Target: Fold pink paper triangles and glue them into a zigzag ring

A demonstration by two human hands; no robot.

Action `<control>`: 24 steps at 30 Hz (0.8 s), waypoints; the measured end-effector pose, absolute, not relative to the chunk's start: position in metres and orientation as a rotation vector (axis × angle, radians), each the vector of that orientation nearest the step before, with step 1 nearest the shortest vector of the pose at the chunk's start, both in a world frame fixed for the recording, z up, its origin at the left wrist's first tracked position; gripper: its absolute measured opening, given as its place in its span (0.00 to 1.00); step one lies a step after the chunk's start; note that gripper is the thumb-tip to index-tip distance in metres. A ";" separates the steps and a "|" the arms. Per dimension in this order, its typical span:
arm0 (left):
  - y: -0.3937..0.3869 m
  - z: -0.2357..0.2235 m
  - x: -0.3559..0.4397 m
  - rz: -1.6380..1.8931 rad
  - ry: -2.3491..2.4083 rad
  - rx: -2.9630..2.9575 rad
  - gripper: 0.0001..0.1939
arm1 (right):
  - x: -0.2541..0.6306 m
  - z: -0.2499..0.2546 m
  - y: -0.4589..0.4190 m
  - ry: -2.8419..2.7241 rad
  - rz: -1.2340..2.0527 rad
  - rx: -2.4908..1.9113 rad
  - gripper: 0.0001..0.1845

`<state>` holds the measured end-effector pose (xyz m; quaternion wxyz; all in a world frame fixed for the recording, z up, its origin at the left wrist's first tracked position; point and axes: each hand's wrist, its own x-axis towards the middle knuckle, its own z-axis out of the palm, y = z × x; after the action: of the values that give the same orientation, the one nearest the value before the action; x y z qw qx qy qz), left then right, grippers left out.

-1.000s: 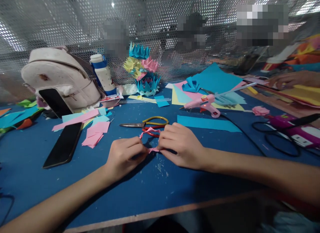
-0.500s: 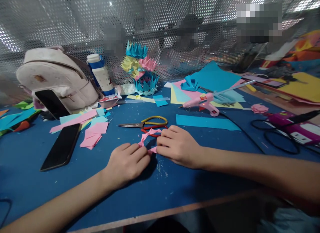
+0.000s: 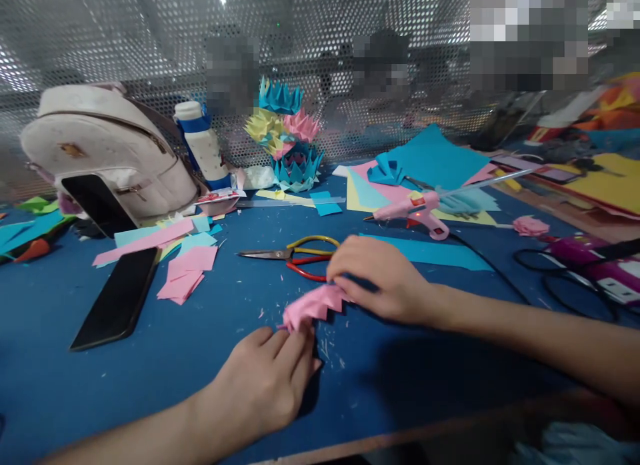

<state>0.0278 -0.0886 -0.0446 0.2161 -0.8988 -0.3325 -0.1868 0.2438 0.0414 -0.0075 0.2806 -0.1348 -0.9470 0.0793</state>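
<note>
A folded pink paper strip point(image 3: 314, 305) stretches between my two hands on the blue table point(image 3: 150, 378). My left hand point(image 3: 267, 378) pinches its near end, fingers pressed together. My right hand point(image 3: 383, 275) grips the far end with curled fingers. Just behind my right hand lie scissors point(image 3: 290, 254) with yellow and red handles.
A pink glue gun point(image 3: 417, 208) rests on coloured paper sheets point(image 3: 430, 165) at the back right. A black phone point(image 3: 117, 297) lies to the left beside pink paper scraps point(image 3: 187, 272). A white backpack point(image 3: 107, 152), a bottle point(image 3: 203, 145) and paper flowers point(image 3: 287, 138) stand against the mesh wall. Black cables point(image 3: 565, 278) trail at the right.
My left hand has pulled back toward me and my right hand has shifted right, so the pink strip is drawn out longer between them. The camera view shifted slightly.
</note>
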 end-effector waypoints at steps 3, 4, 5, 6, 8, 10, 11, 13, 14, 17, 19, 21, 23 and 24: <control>-0.089 -0.048 0.027 -0.484 -0.939 -2.500 0.16 | 0.231 -0.010 0.066 -2.637 0.297 -0.669 0.08; -0.090 -0.049 0.027 -0.478 -0.938 -2.508 0.17 | 0.226 -0.013 0.073 -2.693 0.280 -0.718 0.09; -0.090 -0.049 0.026 -0.479 -0.933 -2.511 0.16 | 0.222 -0.016 0.079 -2.746 0.241 -0.745 0.09; -0.090 -0.049 0.026 -0.481 -0.926 -2.512 0.16 | 0.218 -0.019 0.085 -2.792 0.188 -0.762 0.10; -0.090 -0.048 0.026 -0.496 -0.920 -2.503 0.16 | 0.211 -0.023 0.091 -2.868 0.087 -0.776 0.11; -0.089 -0.046 0.026 -0.518 -0.952 -2.481 0.14 | 0.208 -0.022 0.092 -2.925 -0.007 -0.778 0.12; -0.089 -0.044 0.026 -0.530 -0.975 -2.469 0.14 | 0.208 -0.020 0.092 -2.947 -0.063 -0.781 0.12; -0.090 -0.041 0.026 -0.552 -1.019 -2.451 0.13 | 0.213 -0.015 0.089 -2.956 -0.189 -0.819 0.12; -0.090 -0.040 0.025 -0.558 -1.033 -2.446 0.13 | 0.217 -0.012 0.086 -2.946 -0.224 -0.852 0.11; -0.091 -0.036 0.024 -0.571 -1.052 -2.459 0.14 | 0.238 -0.004 0.078 -2.893 -0.082 -0.971 0.12; -0.090 -0.033 0.022 -0.603 -1.065 -2.485 0.13 | 0.256 -0.001 0.072 -2.844 0.092 -1.056 0.13; -0.087 -0.031 0.019 -0.660 -1.076 -2.526 0.12 | 0.272 0.002 0.065 -2.776 0.206 -1.136 0.15; -0.083 -0.028 0.016 -0.702 -1.079 -2.575 0.11 | 0.287 0.005 0.057 -2.699 0.248 -1.219 0.17; -0.082 -0.027 0.015 -0.722 -1.084 -2.597 0.11 | 0.294 0.007 0.054 -2.659 0.250 -1.262 0.17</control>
<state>0.0151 -0.0820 -0.0271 0.1178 -0.8876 -0.3705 -0.2469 0.2935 0.0537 0.0071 0.0939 -0.4254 -0.8962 0.0844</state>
